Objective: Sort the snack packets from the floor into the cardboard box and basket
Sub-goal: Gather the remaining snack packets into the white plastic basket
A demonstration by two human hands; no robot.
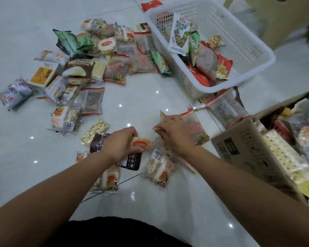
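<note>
Basket behind cardboard box — loose packets left of both.

Indoor light cool, even, fairly bright. Glossy floor carries scattered white pinpoint glints, pointing to lamps overhead. Shadows soft and faint, tucked close under snack packets. Wide-angle warp: basket rim and cardboard box edges bow toward right. Right edge smeared by blur; chair at far right dim, soft. Packet print mostly too soft to read. Near bottom edge dark, underexposed.
</note>
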